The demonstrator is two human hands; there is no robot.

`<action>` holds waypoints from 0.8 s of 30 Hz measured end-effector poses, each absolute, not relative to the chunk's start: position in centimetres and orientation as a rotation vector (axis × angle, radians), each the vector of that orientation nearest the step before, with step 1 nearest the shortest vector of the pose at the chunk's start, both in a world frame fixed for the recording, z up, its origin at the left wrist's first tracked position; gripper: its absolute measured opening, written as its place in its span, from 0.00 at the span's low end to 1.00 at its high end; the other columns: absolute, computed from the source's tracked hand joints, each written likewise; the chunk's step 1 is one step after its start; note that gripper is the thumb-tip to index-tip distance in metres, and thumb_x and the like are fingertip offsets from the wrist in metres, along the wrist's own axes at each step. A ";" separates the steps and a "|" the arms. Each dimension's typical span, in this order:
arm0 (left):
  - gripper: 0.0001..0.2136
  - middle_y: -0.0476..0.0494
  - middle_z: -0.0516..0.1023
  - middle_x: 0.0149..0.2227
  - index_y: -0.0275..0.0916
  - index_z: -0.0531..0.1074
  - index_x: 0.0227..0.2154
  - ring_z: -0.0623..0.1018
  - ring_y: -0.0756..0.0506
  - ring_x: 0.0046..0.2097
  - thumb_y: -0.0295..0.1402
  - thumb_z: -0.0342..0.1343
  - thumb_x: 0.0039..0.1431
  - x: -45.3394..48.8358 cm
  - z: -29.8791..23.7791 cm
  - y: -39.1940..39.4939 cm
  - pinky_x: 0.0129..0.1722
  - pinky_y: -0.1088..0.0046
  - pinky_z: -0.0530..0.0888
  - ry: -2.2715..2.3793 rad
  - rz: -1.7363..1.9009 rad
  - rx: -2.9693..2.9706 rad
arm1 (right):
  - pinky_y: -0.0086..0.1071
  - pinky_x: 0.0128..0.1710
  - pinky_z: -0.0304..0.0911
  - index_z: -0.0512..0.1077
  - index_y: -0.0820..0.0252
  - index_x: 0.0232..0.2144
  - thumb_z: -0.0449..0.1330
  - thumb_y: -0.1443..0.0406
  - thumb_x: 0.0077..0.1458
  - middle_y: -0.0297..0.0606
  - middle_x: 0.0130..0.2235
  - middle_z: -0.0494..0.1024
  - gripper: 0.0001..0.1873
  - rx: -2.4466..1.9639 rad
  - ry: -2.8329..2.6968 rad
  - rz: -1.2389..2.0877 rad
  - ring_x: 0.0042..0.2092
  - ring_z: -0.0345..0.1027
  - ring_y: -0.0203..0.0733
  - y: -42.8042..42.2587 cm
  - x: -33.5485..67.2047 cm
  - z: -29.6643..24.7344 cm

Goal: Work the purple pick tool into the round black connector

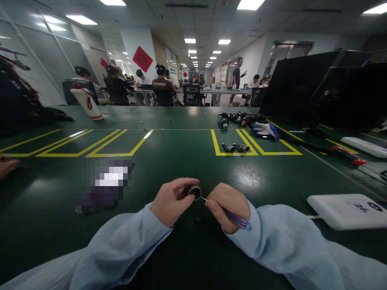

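My left hand (173, 201) grips a small dark metal cylinder (195, 192) between thumb and fingers, its round open end turned toward my right hand. In my right hand (228, 203) is a screwdriver with a clear purplish handle (238, 220) and a thin metal shaft (203, 198). The shaft's end is at the rim of the cylinder; whether it reaches inside I cannot tell. On the green table below the hands lie a few tiny ring-like pieces (197, 219).
Two metal cylindrical parts (236, 148) lie inside a yellow-taped box. Behind them are dark parts (231, 117) and a blue-white glove (266, 131). A white device (347, 211) is at right, a blurred-out flat object (105, 187) at left. Another person's hand (6, 165) shows far left.
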State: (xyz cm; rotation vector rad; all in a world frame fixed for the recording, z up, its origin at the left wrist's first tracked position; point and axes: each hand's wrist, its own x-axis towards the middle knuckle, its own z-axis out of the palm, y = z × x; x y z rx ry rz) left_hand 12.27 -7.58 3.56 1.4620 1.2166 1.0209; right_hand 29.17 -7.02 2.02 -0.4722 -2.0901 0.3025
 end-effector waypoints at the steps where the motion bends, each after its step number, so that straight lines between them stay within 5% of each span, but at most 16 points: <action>1: 0.17 0.40 0.76 0.36 0.31 0.69 0.38 0.76 0.44 0.39 0.25 0.55 0.40 12.3 3.5 -7.6 0.43 0.65 0.72 1.225 1.022 1.459 | 0.32 0.28 0.59 0.67 0.65 0.23 0.50 0.70 0.50 0.40 0.22 0.72 0.09 -0.462 -2.101 0.293 0.27 0.64 0.36 -7.0 29.1 2.0; 24: 0.13 0.42 0.78 0.32 0.32 0.71 0.33 0.77 0.45 0.35 0.25 0.55 0.40 12.6 3.3 -7.5 0.39 0.66 0.74 1.323 1.028 1.386 | 0.31 0.27 0.59 0.67 0.64 0.22 0.48 0.69 0.51 0.39 0.21 0.71 0.10 -0.538 -2.150 0.242 0.26 0.63 0.35 -7.2 29.1 2.1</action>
